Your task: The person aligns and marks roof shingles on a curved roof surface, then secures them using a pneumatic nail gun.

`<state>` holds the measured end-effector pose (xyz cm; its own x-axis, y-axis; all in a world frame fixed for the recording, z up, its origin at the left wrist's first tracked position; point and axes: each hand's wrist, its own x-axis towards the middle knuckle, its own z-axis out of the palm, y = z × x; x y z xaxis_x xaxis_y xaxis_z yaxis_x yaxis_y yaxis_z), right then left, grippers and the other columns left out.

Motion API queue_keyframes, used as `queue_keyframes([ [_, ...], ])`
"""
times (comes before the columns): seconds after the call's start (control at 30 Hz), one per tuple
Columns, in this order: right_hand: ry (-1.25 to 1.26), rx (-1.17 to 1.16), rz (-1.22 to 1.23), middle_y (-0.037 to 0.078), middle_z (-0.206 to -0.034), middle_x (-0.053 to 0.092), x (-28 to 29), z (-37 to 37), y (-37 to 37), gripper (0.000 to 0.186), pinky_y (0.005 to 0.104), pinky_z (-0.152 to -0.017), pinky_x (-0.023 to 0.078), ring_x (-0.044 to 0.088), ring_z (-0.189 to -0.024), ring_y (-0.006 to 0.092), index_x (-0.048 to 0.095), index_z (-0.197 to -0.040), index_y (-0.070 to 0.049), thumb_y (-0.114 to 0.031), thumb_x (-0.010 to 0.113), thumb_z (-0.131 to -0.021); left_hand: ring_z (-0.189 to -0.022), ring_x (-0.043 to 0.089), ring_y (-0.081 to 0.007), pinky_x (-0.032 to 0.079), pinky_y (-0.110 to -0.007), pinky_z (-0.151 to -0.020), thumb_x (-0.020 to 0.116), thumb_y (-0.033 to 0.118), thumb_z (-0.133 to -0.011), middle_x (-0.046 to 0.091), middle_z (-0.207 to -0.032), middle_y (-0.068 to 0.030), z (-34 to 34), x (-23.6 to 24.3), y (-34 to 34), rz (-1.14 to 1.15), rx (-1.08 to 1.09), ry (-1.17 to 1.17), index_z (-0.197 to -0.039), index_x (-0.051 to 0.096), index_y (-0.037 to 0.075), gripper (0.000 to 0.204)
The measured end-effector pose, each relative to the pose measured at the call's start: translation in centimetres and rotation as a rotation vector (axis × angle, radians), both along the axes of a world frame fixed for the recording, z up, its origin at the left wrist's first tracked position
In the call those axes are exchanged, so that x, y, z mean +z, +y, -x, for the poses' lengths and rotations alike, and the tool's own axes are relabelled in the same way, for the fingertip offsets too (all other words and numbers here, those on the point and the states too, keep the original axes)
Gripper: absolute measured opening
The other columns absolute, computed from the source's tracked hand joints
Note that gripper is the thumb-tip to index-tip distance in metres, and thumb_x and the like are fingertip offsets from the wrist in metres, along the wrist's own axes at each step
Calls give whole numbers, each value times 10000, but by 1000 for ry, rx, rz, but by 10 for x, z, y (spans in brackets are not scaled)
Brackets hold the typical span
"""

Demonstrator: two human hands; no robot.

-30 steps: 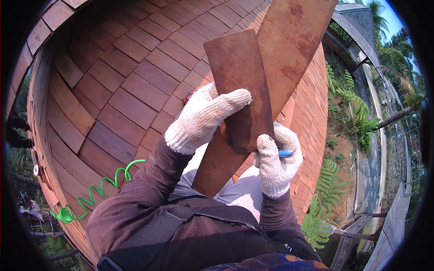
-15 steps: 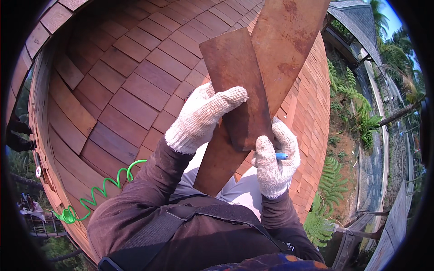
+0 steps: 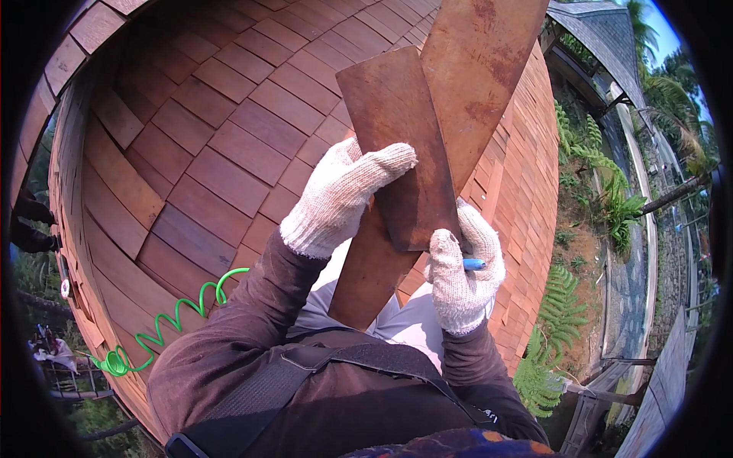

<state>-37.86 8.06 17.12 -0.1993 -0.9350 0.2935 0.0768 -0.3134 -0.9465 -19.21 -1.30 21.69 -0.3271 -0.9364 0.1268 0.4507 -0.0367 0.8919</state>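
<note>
In a knitted white glove, my left hand is closed on a short brown wooden shingle, its thumb lying across the face. Behind that shingle, at a slant, is a longer wooden board; its lower end reaches down over my lap. My right hand, gloved alike, is closed at the shingle's lower right corner. A small blue pen-like thing pokes out between its thumb and fingers; the rest is hidden. Whether the left fingers also hold the long board cannot be seen.
Overlapping wooden shingles cover the curved roof around me. A coiled green hose lies at the left. Past the roof's right edge, ferns and a stone-paved strip lie lower down. A dark strap crosses my front.
The long board's upper end has shifted slightly left. Both hands keep nearly the same place and grip.
</note>
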Motion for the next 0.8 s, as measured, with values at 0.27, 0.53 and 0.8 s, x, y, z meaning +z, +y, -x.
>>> queue_keyframes([
  [0.27, -20, -14, -22, 217, -1357, 662, -6, 2, 0, 465, 318, -914, 581, 692, -1110, 184, 569, -1406, 58, 13, 719, -969, -1073, 678, -139, 548, -308, -956, 736, 274, -990, 723, -1163, -81, 2, 2, 2, 121, 34, -60, -1274, 629, 4, 406],
  [0.53, -32, -50, 58, 184, -1210, 698, -10, 0, -2, 449, 269, -657, 536, 642, -788, 126, 565, -1398, 35, -17, 712, -976, -1051, 677, -126, 548, -300, -937, 734, 294, -997, 725, -1162, -74, 2, 8, 3, 64, 13, -117, -1281, 634, 2, 419],
  [0.8, -145, 36, -36, 225, -1389, 642, -5, 4, 4, 502, 322, -918, 586, 696, -1107, 197, 548, -1431, 47, 23, 723, -961, -946, 675, -117, 526, -260, -802, 629, 296, -1034, 720, -1044, -53, 10, 9, 7, 120, 109, -168, -1178, 679, -5, 337],
])
